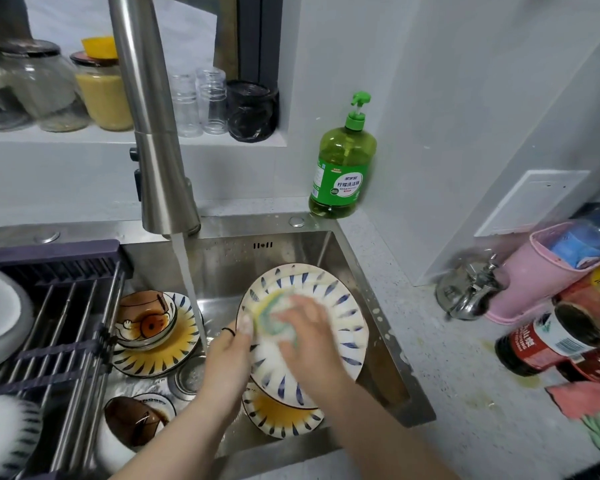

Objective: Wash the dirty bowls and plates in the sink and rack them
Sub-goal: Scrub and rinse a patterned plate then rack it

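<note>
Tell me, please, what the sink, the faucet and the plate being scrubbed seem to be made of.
The sink looks like brushed stainless steel, by its grey satin sheen; the faucet likely the same, matte metal with soft reflections; the plate probably glazed ceramic, glossy white with painted blue dashes.

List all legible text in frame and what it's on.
"柠檬洗洁精": green label of the dish soap bottle; the smaller print around it is too small to read.
Red-labelled dark bottles: Chinese print, too blurred to read.
Near bowl in the sink: rim lettering, blurred.
</note>
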The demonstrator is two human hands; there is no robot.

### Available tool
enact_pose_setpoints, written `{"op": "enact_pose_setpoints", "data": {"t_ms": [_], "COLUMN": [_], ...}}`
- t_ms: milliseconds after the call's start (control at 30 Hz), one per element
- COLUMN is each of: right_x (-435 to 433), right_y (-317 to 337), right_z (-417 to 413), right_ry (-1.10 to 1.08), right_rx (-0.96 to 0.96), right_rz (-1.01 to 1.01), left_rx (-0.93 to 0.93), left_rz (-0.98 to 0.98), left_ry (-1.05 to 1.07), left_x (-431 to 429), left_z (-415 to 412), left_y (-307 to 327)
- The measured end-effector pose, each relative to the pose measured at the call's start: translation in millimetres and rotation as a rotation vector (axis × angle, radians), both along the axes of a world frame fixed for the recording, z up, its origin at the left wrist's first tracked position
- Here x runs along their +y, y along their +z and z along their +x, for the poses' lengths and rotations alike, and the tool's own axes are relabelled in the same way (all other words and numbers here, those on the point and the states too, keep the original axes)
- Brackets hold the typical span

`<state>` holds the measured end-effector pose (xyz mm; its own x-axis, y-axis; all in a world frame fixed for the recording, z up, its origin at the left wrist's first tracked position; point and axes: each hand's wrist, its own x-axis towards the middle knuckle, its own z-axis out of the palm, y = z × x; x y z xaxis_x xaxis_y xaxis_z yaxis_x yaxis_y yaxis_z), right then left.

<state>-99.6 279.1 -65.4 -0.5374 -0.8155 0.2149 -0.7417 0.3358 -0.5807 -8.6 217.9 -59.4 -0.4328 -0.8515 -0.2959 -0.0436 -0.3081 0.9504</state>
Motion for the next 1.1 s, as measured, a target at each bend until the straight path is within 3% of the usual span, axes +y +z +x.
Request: {"op": "enact_pose_setpoints", "data": {"t_ms": [100,300,500,600,667,733,867,1033,1100], "right_x": [15.7,8.5,16.1,40.6,48.3,48.1,50.9,68.8,68.1], "right_y": [-6.3,-14.7,-13.1,-13.8,-9.2,4.4,11.8,3.3,-3.1], "right_z": [5.9,-23.4,-1.4,-26.6,-33.6,-38.5,-95.4,-149.5,-164.6], "right_ry": [0.281,-0.118,0.269,0.255,0.183,0.000,-0.566,-0.652,-0.651], "right_rx": [0.015,0.051,0.044,0.146,0.165,-0.037,-0.803,-1.086,-1.011], "right_rz": [0.048,-0.067,0.016,0.169,0.073,-0.045,-0.278,-0.210,-0.111], "left_rx": [0.021,0.009,-0.004,0.006,-0.023,-0.048,-0.063,-0.068,-0.071], "left_rz": [0.010,-0.026,0.070,0.059,0.081,0.111,0.195,0.205,0.185], "left_ry": [0.010,-0.017,0.044,0.024,0.010,-0.006,-0.008,0.013,0.012], "left_x": [-8.2,0.0,-8.5,-11.9,-11.0,-11.0,-12.2,-11.4,-10.7], "left_z": [6.0,3.4,7.1,7.4,5.1,3.9,2.9,1.9,0.6], "left_y": [-5.8,-0.6,-9.8,-11.2,-12.5,-15.1,-19.8,-18.9,-18.9]}}
